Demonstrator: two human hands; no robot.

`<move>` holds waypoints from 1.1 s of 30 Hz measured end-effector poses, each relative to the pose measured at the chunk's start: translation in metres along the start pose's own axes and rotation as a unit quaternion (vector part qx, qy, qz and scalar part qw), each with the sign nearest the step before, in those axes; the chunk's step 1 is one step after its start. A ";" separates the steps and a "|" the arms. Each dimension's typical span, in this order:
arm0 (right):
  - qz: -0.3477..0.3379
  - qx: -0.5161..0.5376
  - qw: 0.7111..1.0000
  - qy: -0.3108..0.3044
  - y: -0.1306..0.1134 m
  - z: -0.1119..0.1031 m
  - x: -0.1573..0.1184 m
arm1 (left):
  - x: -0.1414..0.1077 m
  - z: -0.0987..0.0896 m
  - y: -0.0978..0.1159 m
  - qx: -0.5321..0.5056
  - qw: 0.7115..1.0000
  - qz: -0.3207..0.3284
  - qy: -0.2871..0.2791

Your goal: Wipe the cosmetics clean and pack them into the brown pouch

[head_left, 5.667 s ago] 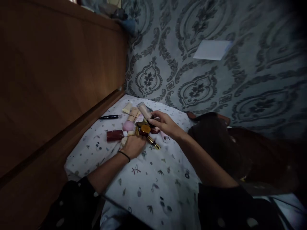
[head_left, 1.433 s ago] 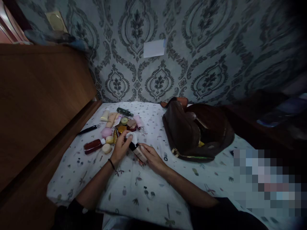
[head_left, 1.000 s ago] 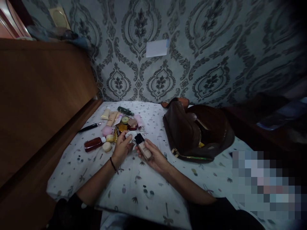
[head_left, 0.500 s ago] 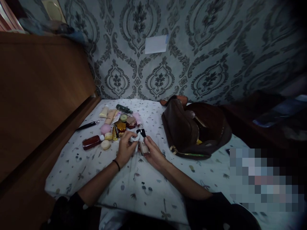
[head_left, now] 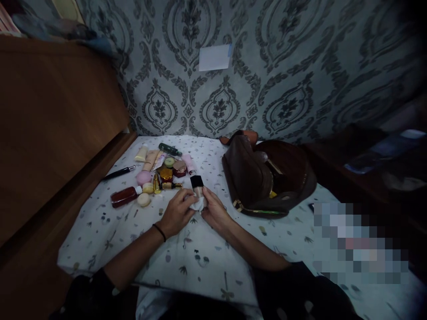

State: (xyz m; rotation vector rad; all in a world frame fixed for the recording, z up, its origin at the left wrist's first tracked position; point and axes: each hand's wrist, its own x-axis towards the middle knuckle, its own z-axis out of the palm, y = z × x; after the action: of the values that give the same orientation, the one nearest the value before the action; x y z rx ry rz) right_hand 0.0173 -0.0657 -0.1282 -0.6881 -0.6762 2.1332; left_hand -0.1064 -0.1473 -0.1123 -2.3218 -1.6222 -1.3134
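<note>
Between my hands is a small foundation bottle (head_left: 197, 186) with a black cap pointing away from me. My right hand (head_left: 215, 209) is closed around the bottle's right side. My left hand (head_left: 177, 211) pinches a white wipe (head_left: 198, 203) and presses it against the lower part of the bottle, hiding that part. Just beyond my left hand lie a gold-and-black tube (head_left: 171, 186), a small gold bottle (head_left: 156, 183) and an amber jar (head_left: 166, 174). A pink tube (head_left: 188, 164) lies past the black cap.
A dark red bottle (head_left: 125, 196), a pink round container (head_left: 144, 178), a green bottle (head_left: 169, 149) and a black pen-like item (head_left: 119, 173) lie to the left. On the right, an open brown bag (head_left: 247, 178) stands on the patterned sheet (head_left: 140, 249). A wooden cabinet (head_left: 60, 124) borders the left.
The wipe has moved from near the cap down to the bottle's lower body, along with my left hand. More of the black cap and the gold-and-black tube shows.
</note>
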 end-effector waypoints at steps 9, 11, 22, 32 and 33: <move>0.064 0.002 0.998 -0.013 -0.009 -0.003 0.002 | 0.002 0.005 0.013 0.055 0.982 0.179 0.000; 0.069 -0.001 0.997 -0.026 -0.010 -0.003 0.002 | 0.003 0.005 0.014 0.045 0.981 0.188 0.003; 0.039 -0.035 0.996 -0.067 -0.008 0.005 -0.006 | 0.005 -0.002 0.006 0.012 0.994 0.100 0.037; 0.062 -0.027 0.996 -0.055 -0.007 0.007 -0.005 | 0.003 -0.002 -0.003 0.003 0.995 0.090 0.032; 0.068 -0.022 0.996 -0.051 -0.007 0.006 -0.005 | 0.003 -0.001 -0.001 -0.005 0.994 0.104 0.016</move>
State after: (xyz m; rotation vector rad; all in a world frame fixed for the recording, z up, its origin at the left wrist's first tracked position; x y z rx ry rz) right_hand 0.0199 -0.0670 -0.1180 -0.6695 -0.7521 2.2981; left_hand -0.1077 -0.1455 -0.1103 -2.3843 -1.3251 -1.3085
